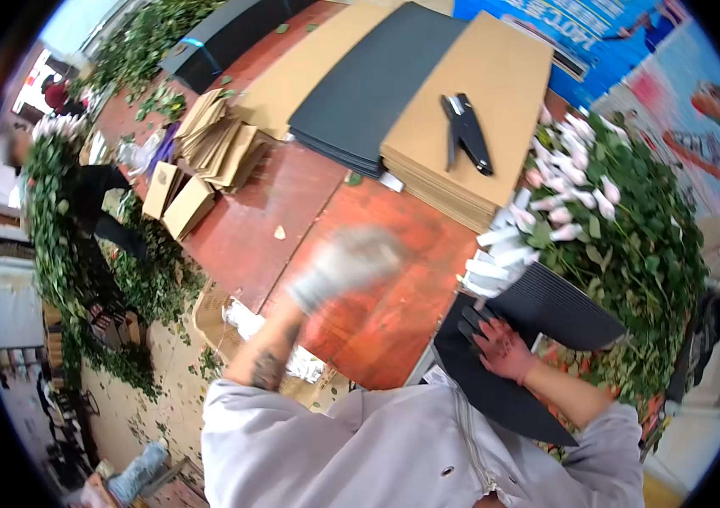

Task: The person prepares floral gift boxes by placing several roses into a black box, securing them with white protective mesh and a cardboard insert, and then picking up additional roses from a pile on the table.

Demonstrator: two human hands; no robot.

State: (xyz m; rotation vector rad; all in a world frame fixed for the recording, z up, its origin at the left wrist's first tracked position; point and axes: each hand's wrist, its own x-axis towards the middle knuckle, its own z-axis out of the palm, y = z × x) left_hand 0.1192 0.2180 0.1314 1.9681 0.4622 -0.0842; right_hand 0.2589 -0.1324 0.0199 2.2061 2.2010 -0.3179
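My left hand (351, 264), in a whitish glove, is over the red table (377, 330); motion blur hides its fingers and anything in them. My right hand (504, 349) lies with spread fingers on a black sheet (495, 391), pressing on its face; the fingertips look dark. Beside it, a ribbed black sheet (559, 306) stands up at an angle. Pale pink rosebuds (567, 182) in white sleeves (499, 262) lie just beyond, at the table's right edge. A black stapler (467, 135) rests on a stack of brown cardboard sheets (436, 173).
A dark sheet stack (360, 110) lies beside the brown one. Folded brown cardboard pieces (207, 152) are heaped at the table's left. Leafy stems (639, 212) crowd the right side. At far left, a person carries a large bundle of flowers (55, 186). Leaves litter the floor.
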